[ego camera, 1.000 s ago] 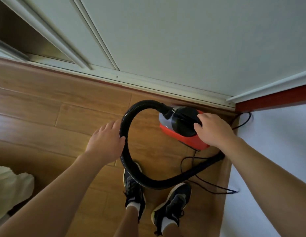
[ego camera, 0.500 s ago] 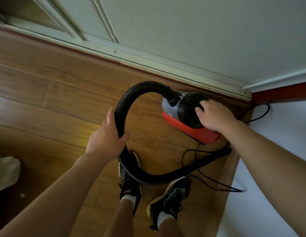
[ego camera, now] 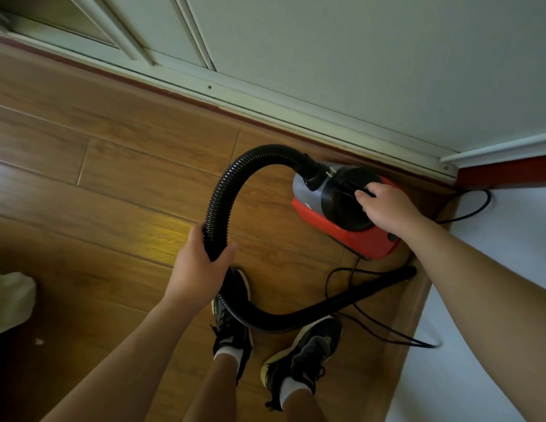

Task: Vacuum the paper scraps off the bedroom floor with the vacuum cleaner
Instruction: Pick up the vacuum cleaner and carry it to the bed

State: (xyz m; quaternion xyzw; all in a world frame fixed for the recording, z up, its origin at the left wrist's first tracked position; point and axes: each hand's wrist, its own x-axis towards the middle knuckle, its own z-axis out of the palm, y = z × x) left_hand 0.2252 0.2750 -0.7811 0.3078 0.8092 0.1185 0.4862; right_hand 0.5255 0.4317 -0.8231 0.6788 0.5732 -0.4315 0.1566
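The small red-and-black vacuum cleaner (ego camera: 354, 236) sits on the wooden plank floor (ego camera: 113, 184) right of centre in the frame, close against the pale sliding-door track (ego camera: 265, 108) that runs diagonally across the upper half. The right hand (ego camera: 384, 208) rests on top of it, fingers curled over the black handle on the rounded dark housing. Its thumb is hidden behind the hand.

From the grey front of the machine a black ribbed hose (ego camera: 224, 185) arches up and left, then drops toward the centre. There the left hand (ego camera: 198, 269) grips it, fingers wrapped round the left side and thumb pressed on the right side, clamped firmly on the ribbing. Below the hand the hose loops across the toes of the black shoes (ego camera: 308, 351) with white socks and runs on as a straight dark tube toward the right, ending near the white wall (ego camera: 479, 360).

A thin black power cord (ego camera: 393, 334) lies in loose curves on the floor between the vacuum cleaner and that wall.

At the left edge lies a bunched pale cloth (ego camera: 9, 300) — and just below it, on the boards at lower left, a small white scrap (ego camera: 38, 341), well apart from the hose.
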